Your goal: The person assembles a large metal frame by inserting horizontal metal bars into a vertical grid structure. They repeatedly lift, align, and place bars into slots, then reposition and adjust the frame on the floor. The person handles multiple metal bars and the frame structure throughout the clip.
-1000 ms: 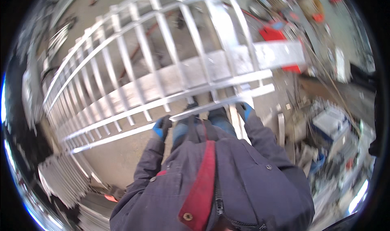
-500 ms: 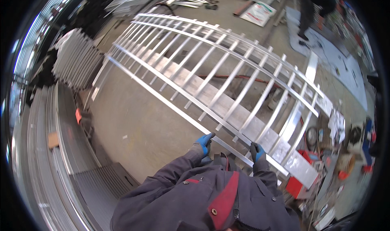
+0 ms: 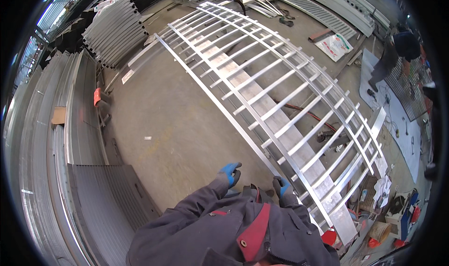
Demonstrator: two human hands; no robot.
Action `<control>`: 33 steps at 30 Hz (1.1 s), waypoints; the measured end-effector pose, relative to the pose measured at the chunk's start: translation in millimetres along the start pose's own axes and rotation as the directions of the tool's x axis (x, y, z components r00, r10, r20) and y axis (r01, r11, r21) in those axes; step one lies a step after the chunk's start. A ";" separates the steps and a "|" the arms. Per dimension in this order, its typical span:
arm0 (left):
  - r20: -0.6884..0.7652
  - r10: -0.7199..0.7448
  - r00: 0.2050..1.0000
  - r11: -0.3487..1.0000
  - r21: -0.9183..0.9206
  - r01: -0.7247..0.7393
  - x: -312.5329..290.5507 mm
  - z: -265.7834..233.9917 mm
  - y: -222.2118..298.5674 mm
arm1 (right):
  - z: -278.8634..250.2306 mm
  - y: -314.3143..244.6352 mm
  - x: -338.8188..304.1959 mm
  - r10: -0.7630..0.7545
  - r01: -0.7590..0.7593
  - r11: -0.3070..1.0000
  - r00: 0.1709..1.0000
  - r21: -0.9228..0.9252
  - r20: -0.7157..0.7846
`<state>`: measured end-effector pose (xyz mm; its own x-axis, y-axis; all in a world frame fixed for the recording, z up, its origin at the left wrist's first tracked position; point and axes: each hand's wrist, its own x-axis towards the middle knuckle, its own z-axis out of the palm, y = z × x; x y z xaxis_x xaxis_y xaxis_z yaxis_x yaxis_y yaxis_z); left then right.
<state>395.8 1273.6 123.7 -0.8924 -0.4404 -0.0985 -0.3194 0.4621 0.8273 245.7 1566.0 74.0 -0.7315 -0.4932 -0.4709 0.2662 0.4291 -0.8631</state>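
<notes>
A white metal railing panel [image 3: 299, 69] with several crossbars lies on a long flat pale board [image 3: 255, 86]. Along its near side runs a separate long metal rail [image 3: 220, 100]. My right hand [image 3: 281, 186], in a blue and dark glove, is closed around this rail close to my body. Its fingertips are partly hidden. My left hand [image 3: 230, 173], gloved alike, is held in front of my waist over the floor, left of the rail. Its thumb and fingers are apart, with nothing between them.
Long metal profiles [image 3: 47, 139] are stacked along the left, a ribbed stack [image 3: 116, 29] behind them. A person [image 3: 397, 51] bends over at the far right beside a pale sheet [image 3: 402, 130]. A white bag [image 3: 334, 46] lies beyond the panel. Tools and cables clutter the lower right.
My left hand has let go of the long rail and is now apart from it. My right hand has moved from the panel's edge to the rail. The view has turned.
</notes>
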 end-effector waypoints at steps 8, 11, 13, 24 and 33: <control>0.006 -0.202 0.979 0.972 -0.118 0.202 13.3 -119.6 -106.5 | 133.8 -80.4 55.7 -0.039 0.039 0.992 0.999 -0.120 0.005; -0.034 -0.267 0.963 0.945 -0.203 0.255 22.1 -157.6 -130.2 | 163.2 -102.4 78.7 -0.043 0.045 0.998 0.998 -0.044 0.053; -0.096 -0.271 0.958 0.920 -0.318 0.228 36.6 -179.7 -146.2 | 183.0 -114.4 104.2 -0.007 0.008 0.997 1.000 -0.078 0.015; -0.270 -0.516 0.813 0.821 -0.428 0.379 116.8 -331.5 -276.2 | 286.6 -217.6 329.6 0.003 0.028 0.974 0.990 -0.224 0.138; -0.369 -0.648 0.666 0.688 -0.659 0.305 239.0 -460.0 -352.8 | 489.2 -467.5 505.5 -0.204 0.365 0.867 0.881 -0.338 0.428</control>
<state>441.9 651.2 62.6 -0.2697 -0.8769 -0.3980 -0.2816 -0.3234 0.9034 58.6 745.9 150.2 -0.4300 -0.8454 -0.3170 -0.2482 0.4482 -0.8588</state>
